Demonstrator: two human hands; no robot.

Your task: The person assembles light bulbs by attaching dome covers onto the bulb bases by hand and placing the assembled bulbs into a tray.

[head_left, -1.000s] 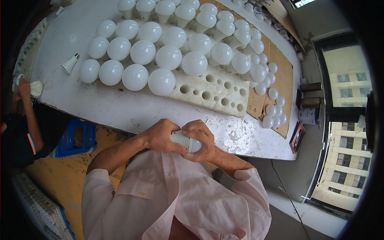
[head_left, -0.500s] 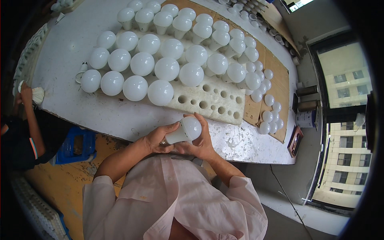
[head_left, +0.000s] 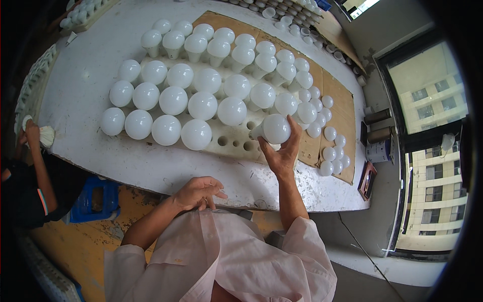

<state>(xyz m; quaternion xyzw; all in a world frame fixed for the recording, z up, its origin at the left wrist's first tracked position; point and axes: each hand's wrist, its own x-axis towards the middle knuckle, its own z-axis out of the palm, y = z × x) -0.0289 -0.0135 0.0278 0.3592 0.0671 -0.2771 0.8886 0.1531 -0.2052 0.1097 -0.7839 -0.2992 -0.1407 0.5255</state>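
Note:
My right hand point(head_left: 283, 151) reaches over the table with its thumb and fingers around a white light bulb point(head_left: 276, 129). The bulb is tilted, its base pointing left above the foam tray point(head_left: 231, 149) with round holes. Rows of upright bulbs point(head_left: 203, 105) fill the rest of that tray, and a second group point(head_left: 218, 49) stands behind it. Near the table's front edge and close to my body, my left hand point(head_left: 199, 193) holds nothing; its fingers are partly bent and apart.
Loose white domes point(head_left: 328, 154) lie on a cardboard sheet point(head_left: 343, 108) at the right. A dark red box point(head_left: 368, 180) sits by the table's right edge. At the far left another person's hand point(head_left: 32, 132) holds something whitish; a blue plastic stool point(head_left: 95, 199) stands below.
The bulb was held between both hands near my body. My right hand has carried it forward and right over the foam tray, and my left hand has let go.

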